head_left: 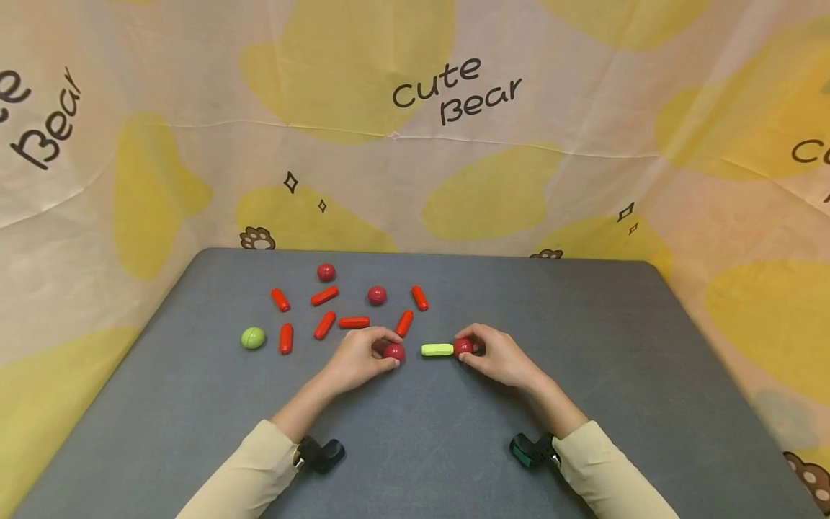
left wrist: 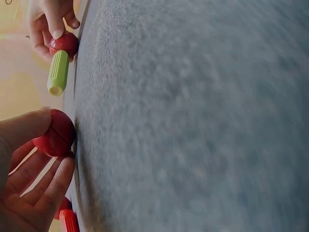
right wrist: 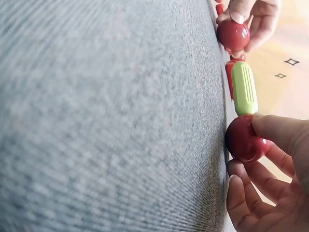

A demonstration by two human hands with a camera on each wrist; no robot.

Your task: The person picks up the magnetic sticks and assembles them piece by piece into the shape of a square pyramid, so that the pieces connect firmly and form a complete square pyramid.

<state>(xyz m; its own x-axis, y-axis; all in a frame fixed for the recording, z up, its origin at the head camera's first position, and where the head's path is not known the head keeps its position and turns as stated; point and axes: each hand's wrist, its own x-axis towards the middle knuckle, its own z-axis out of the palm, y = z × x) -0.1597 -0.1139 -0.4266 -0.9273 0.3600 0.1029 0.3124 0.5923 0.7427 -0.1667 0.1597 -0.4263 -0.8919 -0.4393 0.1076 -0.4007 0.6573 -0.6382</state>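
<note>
On the grey table [head_left: 583, 375] my left hand [head_left: 363, 357] pinches a dark red ball [head_left: 394, 352] between thumb and fingers; the left wrist view shows this ball [left wrist: 55, 134] resting on the surface. My right hand [head_left: 496, 355] pinches another red ball [head_left: 463, 347], which touches the right end of a lime green rod [head_left: 437, 349]. In the right wrist view that ball [right wrist: 243, 139] sits against the green rod [right wrist: 244, 88]. A small gap separates the rod's left end from the left ball.
Behind the hands lie several red rods [head_left: 324, 324], two more red balls [head_left: 326, 272] [head_left: 377, 295] and a green ball [head_left: 253, 337] at the left. A patterned cloth [head_left: 415, 122] walls in the table's back and sides.
</note>
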